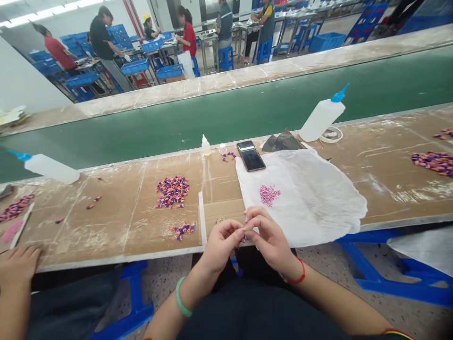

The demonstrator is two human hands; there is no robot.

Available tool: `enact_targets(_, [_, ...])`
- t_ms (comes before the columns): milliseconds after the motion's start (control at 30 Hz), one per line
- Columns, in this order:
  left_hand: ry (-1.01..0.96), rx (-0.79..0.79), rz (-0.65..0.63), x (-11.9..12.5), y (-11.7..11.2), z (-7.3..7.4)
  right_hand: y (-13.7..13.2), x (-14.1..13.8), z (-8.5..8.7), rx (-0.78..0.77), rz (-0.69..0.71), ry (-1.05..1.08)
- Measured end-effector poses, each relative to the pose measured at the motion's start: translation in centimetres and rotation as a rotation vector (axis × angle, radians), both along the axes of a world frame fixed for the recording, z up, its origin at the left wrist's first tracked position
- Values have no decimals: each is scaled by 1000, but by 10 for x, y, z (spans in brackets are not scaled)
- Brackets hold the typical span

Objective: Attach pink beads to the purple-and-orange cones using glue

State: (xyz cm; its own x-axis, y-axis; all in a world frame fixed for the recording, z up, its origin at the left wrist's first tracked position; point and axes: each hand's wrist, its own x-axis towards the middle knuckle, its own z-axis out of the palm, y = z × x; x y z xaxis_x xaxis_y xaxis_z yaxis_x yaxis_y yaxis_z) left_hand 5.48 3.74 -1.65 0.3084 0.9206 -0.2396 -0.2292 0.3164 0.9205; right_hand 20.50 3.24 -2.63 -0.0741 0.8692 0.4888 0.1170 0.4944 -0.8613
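My left hand [223, 240] and my right hand [268, 238] meet at the table's front edge, fingertips pinched together. Something small is between them, mostly covered by the fingers, so its kind cannot be made out. Just beyond my right hand, a pile of tiny pink beads [269, 195] lies on a white cloth [314, 198]. To the left of my hands are a small group of purple and orange pieces [183, 230] and a larger heap of similar pieces [172, 191]. A white strip [202, 218] lies beside a cardboard piece [222, 211].
A phone [251, 156] rests at the cloth's back corner. Behind stand a small dropper bottle [205, 145] and a tilted white bottle [322, 115] by a tape roll [331, 134]. Another bottle [51, 167] leans at left. A neighbour's hand [19, 264] rests on the table's left end.
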Motion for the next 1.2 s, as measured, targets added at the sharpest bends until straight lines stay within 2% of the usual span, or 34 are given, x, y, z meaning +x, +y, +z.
enact_targets(167, [142, 129, 61, 1, -4, 8, -4, -4, -2, -88, -39, 42])
enact_targets(300, [183, 148, 73, 1, -5, 11, -3, 0, 7, -91, -18, -12])
enact_targets(500, [261, 173, 52, -3, -3, 13, 4, 13, 25, 13, 66, -291])
enact_targets(700, [365, 205, 46, -2, -3, 16, 7, 16, 28, 128, 20, -513])
enact_targets(800, [311, 148, 46, -2, -2, 17, 8, 16, 28, 158, 12, -526])
enact_targets(1000, [6, -154, -44, -5, 1, 19, 11, 18, 28, 74, 107, -396])
enact_targets(1100, [-40, -200, -71, -6, 2, 20, 15, 20, 29, 175, 148, -428])
enact_targets(1200, [-3, -182, -88, -7, 4, 20, 19, 22, 30, 375, 155, -582])
